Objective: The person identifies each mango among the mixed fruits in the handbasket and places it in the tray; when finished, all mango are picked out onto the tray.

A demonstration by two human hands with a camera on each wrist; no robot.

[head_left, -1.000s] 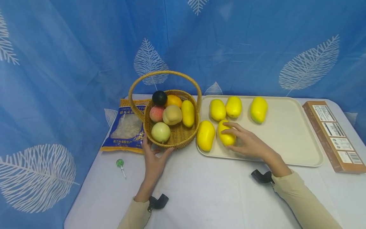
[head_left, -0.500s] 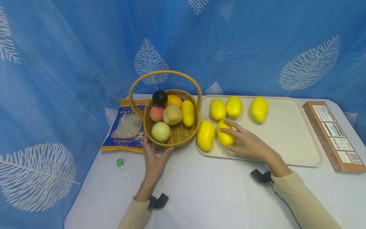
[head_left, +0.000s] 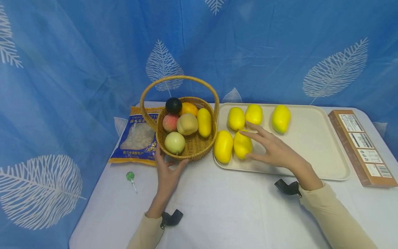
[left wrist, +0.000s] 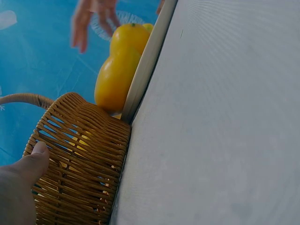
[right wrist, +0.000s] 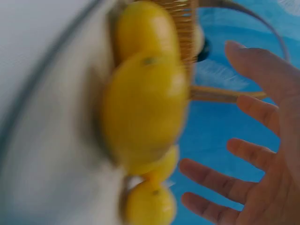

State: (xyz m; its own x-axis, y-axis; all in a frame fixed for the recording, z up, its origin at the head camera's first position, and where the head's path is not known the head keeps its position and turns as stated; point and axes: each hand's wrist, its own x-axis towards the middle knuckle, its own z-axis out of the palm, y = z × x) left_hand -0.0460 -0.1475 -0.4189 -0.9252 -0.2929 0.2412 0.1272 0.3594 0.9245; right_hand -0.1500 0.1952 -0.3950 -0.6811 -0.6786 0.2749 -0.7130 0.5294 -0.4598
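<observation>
In the head view, my left hand (head_left: 168,176) rests against the near side of a wicker basket (head_left: 199,148), thumb and fingers spread. Its thumb (left wrist: 40,157) lies on the outer weave in the left wrist view; its other fingers are hidden there. My right hand (head_left: 273,148) hovers spread just right of a yellow mango (head_left: 242,145) on the cream tray (head_left: 311,152). Its fingers are apart from the fruit in the right wrist view. Another mango (head_left: 223,146) lies to the left, touching or nearly touching it. Two mangoes sit behind, and a greenish-yellow mango (head_left: 281,119) lies farther right.
The basket holds a peach (head_left: 187,124), a pale green fruit (head_left: 174,143) and several other fruits. A pasta bag (head_left: 136,136) lies left of it, with a green lollipop (head_left: 130,176) in front. A long brown box (head_left: 362,148) stands right of the tray.
The front mango has shifted slightly left, beside its neighbour. My right hand has let go and drawn up and right from it. The left hand stays at the basket.
</observation>
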